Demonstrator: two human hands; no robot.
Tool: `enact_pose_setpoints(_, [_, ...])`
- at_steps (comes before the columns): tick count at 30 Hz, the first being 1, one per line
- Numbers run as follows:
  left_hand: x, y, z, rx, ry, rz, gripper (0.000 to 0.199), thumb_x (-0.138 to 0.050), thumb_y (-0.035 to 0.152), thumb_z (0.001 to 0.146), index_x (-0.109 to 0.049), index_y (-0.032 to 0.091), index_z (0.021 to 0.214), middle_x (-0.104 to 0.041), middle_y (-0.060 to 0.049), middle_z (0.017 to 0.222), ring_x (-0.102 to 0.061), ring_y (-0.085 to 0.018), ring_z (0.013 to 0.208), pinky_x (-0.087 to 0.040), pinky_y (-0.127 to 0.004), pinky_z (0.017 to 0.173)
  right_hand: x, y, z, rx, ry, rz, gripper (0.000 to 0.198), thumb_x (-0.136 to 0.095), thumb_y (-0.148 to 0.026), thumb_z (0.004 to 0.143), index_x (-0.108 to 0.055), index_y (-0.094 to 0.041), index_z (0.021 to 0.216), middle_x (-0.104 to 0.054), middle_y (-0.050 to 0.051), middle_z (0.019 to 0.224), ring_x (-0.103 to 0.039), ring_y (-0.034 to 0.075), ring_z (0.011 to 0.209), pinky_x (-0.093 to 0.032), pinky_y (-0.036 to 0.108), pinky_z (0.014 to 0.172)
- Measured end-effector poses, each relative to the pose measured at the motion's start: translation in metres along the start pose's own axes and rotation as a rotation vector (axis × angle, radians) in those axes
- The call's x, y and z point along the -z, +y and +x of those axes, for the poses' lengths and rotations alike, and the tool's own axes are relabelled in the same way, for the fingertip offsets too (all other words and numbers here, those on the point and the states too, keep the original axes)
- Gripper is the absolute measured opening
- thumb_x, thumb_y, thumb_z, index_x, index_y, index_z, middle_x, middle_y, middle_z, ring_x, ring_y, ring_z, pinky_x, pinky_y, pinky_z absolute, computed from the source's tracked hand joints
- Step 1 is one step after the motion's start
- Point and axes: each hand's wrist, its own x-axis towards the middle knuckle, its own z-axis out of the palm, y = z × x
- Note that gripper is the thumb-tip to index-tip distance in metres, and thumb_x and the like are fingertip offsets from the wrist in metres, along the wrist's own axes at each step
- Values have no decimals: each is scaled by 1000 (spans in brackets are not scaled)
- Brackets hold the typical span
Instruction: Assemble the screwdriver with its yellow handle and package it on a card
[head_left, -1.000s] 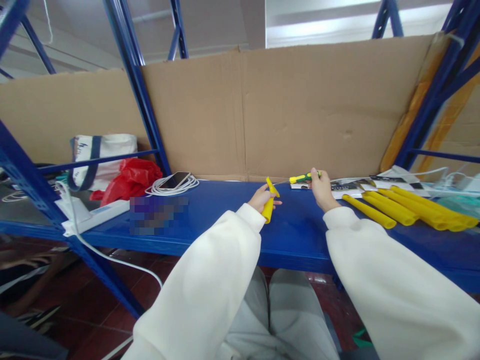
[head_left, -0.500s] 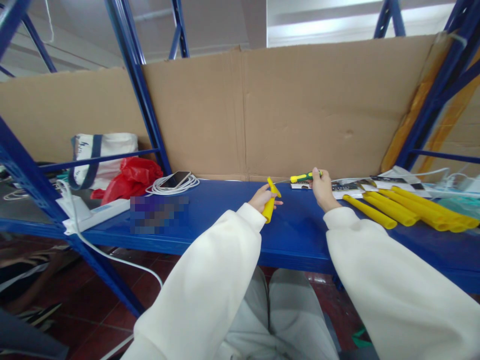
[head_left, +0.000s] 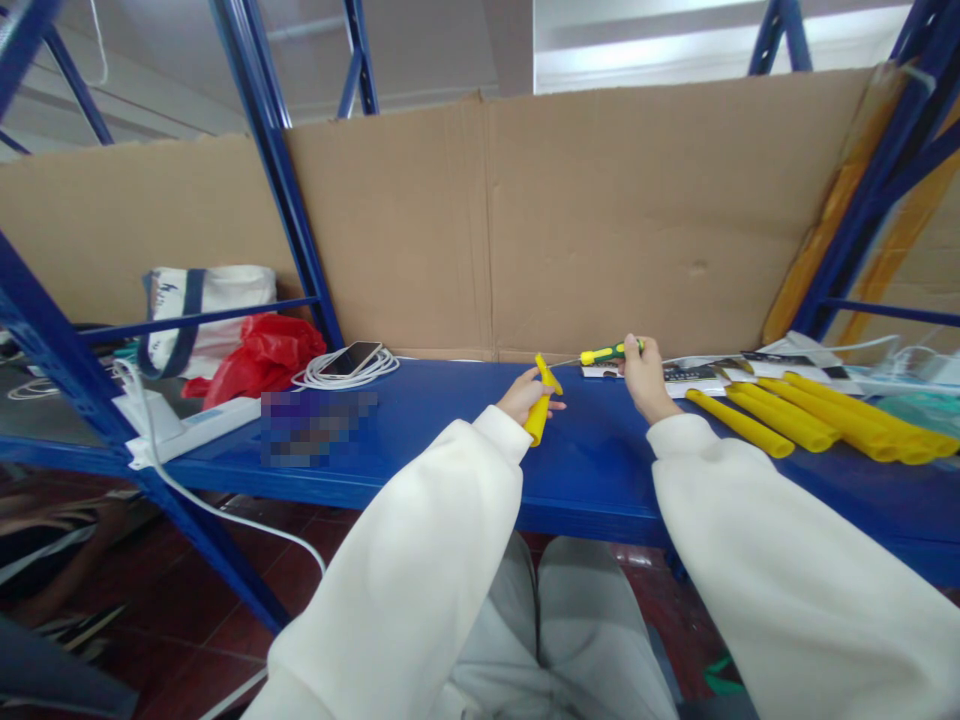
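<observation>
My left hand [head_left: 520, 398] is closed around a yellow plastic handle-like piece [head_left: 537, 418] with a flared top, held above the blue shelf. In my right hand [head_left: 646, 380] is a screwdriver [head_left: 602, 354] with a green and yellow handle. The fingers wrap the rear end of that handle. Its thin shaft points left and meets the upper part of the yellow piece; the exact contact of the tip is too small to make out. Several yellow tubes [head_left: 780, 415] lie side by side to the right of my right hand.
The blue shelf [head_left: 450, 440] has a cardboard panel [head_left: 600, 220] behind it. At left lie a phone [head_left: 356, 358] on a coiled white cable [head_left: 322, 375], a red plastic bag [head_left: 266, 355] and a white power strip [head_left: 202, 428]. Blue posts [head_left: 289, 200] flank the shelf. A person sits at lower left.
</observation>
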Motion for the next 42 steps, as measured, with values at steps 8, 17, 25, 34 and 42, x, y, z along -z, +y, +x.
enact_pose_setpoints(8, [1, -3, 1, -21, 21, 41, 73, -51, 2, 84, -34, 22, 152, -63, -14, 128, -64, -8, 54, -42, -18, 40, 1, -3, -2, 77, -4, -21, 38, -54, -62, 90, -48, -25, 90, -56, -2, 73, -59, 17, 69, -49, 32, 67])
enact_pose_setpoints(17, [0, -2, 1, -27, 33, 49, 74, -50, 1, 84, -34, 22, 153, -65, -13, 125, -63, -9, 54, -42, -18, 40, 2, -18, -8, -14, -6, 47, 38, -68, -58, 83, -52, -24, 84, -55, -5, 61, -55, 13, 54, -46, 25, 51])
enact_pose_setpoints(25, [0, -1, 1, -18, 56, 35, 72, -49, 2, 85, -34, 20, 153, -65, -14, 124, -63, -8, 54, -42, -18, 40, 3, -37, -15, -294, -124, 271, 52, -80, -64, 70, -48, -22, 68, -41, -10, 42, -41, 7, 35, -32, 17, 31])
enact_pose_setpoints(34, [-1, 2, -2, -25, 107, 13, 72, -47, 1, 84, -34, 19, 153, -66, -14, 121, -61, -8, 53, -40, -18, 39, 9, -49, -13, -453, -324, 428, 31, -71, -45, 88, -53, -22, 79, -60, -1, 55, -54, 11, 45, -45, 18, 41])
enact_pose_setpoints(42, [1, 1, 1, -25, 94, 9, 75, -49, 1, 83, -33, 21, 154, -65, -13, 122, -63, -9, 55, -41, -18, 40, 11, -44, -11, -427, -320, 437, 19, -67, -34, 89, -50, -26, 90, -62, -5, 62, -56, 11, 47, -46, 19, 44])
